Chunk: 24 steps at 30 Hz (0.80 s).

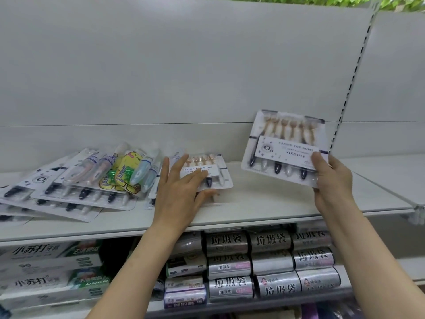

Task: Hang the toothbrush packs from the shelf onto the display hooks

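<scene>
Left end of the shelf (253, 203): a fanned pile of toothbrush packs (76, 185), not yet touched. Left hand (181, 187) next, fingers spread and nearly straight, lying on a flat pack (207, 171), thumb at its front edge; no grip closed yet. Right hand (331, 178) pinches a lifted pack (285, 148) by its lower right corner, tilted, clear of the shelf. No display hooks in view, nothing hung that I can see. Looks like early going, most packs left.

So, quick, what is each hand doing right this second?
Left hand: open, straight fingers resting on a toothbrush pack lying on the shelf.
Right hand: closed on another toothbrush pack, held up above the shelf.
</scene>
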Tool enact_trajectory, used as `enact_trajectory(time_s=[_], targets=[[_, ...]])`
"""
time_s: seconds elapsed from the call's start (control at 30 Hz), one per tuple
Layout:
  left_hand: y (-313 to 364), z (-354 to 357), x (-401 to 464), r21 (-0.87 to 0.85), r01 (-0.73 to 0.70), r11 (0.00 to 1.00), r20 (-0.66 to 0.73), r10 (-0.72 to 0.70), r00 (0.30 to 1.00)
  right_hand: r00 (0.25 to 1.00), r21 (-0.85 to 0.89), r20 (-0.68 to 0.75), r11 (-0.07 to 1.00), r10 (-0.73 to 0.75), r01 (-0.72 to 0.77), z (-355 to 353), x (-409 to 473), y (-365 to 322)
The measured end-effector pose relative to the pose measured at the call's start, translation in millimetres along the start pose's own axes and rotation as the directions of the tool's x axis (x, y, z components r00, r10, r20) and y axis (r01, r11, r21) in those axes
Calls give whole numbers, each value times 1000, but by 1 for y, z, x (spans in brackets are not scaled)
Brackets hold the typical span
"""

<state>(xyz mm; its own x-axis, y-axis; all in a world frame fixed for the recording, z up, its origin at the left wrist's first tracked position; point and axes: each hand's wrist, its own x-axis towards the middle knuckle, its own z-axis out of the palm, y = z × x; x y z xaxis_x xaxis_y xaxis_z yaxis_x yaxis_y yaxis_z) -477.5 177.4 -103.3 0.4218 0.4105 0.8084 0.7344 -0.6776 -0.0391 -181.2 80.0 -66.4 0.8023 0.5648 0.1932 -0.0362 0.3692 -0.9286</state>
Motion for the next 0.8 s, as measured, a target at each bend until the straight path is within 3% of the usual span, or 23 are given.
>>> enact_trajectory(time_s=[0.17, 0.37, 0.47, 0.53, 0.67, 0.8], targets=[[25, 0, 9, -79, -121, 989, -56, 117, 992, 992, 136, -84, 985, -96, 107, -3, 3, -3], [57, 20, 10, -279, -177, 944, 229, 244, 942, 997, 154, -45, 986, -58, 65, 6, -3, -1], [52, 19, 11, -335, 23, 942, 294, 81, 952, 999, 131, -11, 990, -44, 45, 13, -10, 10], [53, 12, 12, -209, 154, 966, 335, -77, 939, 999, 97, 2, 994, -44, 44, 15, -14, 20], [57, 9, 13, 20, 422, 907, 446, -386, 808, 998, 58, 23, 997, -58, 57, 14, -15, 28], [60, 7, 14, 148, 475, 868, 468, -484, 739, 994, -5, 52, 995, -100, 101, 11, -16, 31]])
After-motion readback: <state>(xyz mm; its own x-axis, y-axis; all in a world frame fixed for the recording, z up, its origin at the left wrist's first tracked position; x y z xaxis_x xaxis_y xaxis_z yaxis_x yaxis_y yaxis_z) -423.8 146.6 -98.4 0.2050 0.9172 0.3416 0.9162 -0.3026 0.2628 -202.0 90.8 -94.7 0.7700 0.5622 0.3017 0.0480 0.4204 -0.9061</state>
